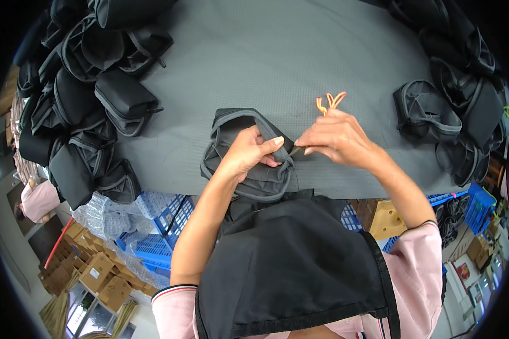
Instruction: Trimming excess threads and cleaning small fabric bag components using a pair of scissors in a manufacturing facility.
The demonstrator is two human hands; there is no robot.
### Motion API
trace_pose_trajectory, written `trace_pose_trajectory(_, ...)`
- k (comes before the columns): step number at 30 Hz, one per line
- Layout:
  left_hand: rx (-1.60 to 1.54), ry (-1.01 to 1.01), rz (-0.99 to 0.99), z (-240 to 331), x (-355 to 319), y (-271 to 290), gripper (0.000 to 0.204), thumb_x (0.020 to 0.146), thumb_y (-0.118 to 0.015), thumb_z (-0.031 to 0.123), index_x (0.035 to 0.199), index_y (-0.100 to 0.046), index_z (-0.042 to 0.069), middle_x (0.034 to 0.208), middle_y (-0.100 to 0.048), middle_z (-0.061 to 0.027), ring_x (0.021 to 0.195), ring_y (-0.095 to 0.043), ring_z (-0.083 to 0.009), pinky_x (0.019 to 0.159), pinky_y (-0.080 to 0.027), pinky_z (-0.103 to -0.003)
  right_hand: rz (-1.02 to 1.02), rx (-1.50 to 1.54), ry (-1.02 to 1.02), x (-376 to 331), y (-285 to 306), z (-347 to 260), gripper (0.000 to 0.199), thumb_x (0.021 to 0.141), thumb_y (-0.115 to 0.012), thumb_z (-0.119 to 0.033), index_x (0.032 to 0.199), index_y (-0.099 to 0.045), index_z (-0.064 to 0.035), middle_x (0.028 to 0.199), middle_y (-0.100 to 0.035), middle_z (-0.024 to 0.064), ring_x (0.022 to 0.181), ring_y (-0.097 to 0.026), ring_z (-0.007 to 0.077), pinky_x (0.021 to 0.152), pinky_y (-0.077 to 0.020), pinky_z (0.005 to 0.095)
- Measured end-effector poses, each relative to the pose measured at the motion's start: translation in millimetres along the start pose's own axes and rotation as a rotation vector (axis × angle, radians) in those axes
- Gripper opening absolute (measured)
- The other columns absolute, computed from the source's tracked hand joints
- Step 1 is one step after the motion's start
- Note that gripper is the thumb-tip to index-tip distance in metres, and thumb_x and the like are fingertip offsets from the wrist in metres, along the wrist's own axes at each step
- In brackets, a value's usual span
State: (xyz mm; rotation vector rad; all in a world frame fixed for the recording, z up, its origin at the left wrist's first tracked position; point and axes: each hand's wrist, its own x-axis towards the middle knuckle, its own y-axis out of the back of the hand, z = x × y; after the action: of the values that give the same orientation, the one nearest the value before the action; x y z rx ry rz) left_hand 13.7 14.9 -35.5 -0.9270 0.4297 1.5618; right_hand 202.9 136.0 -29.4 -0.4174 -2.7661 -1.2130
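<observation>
An unzipped black fabric pouch [223, 121] with a grey-edged rim lies at the near edge of the table. My left hand [247, 151] reaches into its opening and grips the right side of the rim, thumb on top and fingers inside. At that same side, my right hand [336, 138] is closed in a pinch around a small, thin dark tool [294, 150], its tip against the pouch's edge. An orange-and-yellow cord loop [336, 99] sticks up from behind the right hand. Most of the tool is hidden by the fingers, so its exact kind is unclear.
Grey cloth covers the table [288, 51]. Similar black pouches are heaped on the left [76, 96] and right [427, 110]. Below the near edge stand blue plastic crates [155, 246] with bubble wrap [104, 212]. Cardboard boxes [96, 271] and another person [38, 201] are at far left.
</observation>
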Motion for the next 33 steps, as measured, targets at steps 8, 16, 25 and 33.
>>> trace_pose_trajectory(8,-0.014,-0.009,-0.008,-2.8,-1.4,2.1,0.030,0.084,-0.063,0.015,0.105,-0.054,-0.004,0.086,-0.063,-0.0117,0.069,-0.062,-0.0158,0.059,-0.053,-0.025,0.122,0.016,-0.181,-15.9,-19.9,-12.5,0.024,0.068,-0.072,-0.016,0.091,-0.067,-0.0124,0.082,-0.066,-0.0016,0.074,-0.061,0.0157,0.070,-0.0433,0.0309)
trace_pose_trajectory(16,-0.001,-0.004,-0.006,-1.8,-4.5,0.3,0.030,0.084,-0.064,0.018,0.102,-0.054,-0.004,0.084,-0.062,-0.0109,0.060,-0.060,-0.0132,0.052,-0.050,-0.022,-0.014,-0.004,-0.066,-1.9,-8.1,-11.5,0.022,0.068,-0.071,-0.014,0.090,-0.066,-0.0111,0.081,-0.065,-0.0028,0.075,-0.059,0.0144,0.071,-0.0411,0.0312)
trace_pose_trajectory(25,0.064,-0.007,0.025,-1.9,-3.8,1.1,0.030,0.081,-0.067,0.020,0.099,-0.055,-0.002,0.074,-0.059,-0.0054,0.044,-0.044,-0.0051,0.037,-0.034,-0.019,-0.060,-0.079,0.004,-0.4,-3.2,-9.7,0.020,0.068,-0.071,-0.014,0.087,-0.067,-0.0117,0.075,-0.064,-0.0041,0.069,-0.058,0.0133,0.065,-0.0395,0.0298)
trace_pose_trajectory(33,0.047,0.011,0.015,1.1,-1.6,3.1,0.032,0.079,-0.069,0.021,0.097,-0.056,-0.001,0.073,-0.059,-0.0036,0.042,-0.041,-0.0037,0.036,-0.029,-0.018,0.089,-0.041,-0.083,-12.0,-11.1,-11.4,0.022,0.068,-0.071,-0.015,0.090,-0.066,-0.0126,0.078,-0.064,-0.0026,0.073,-0.059,0.0152,0.068,-0.0404,0.0308)
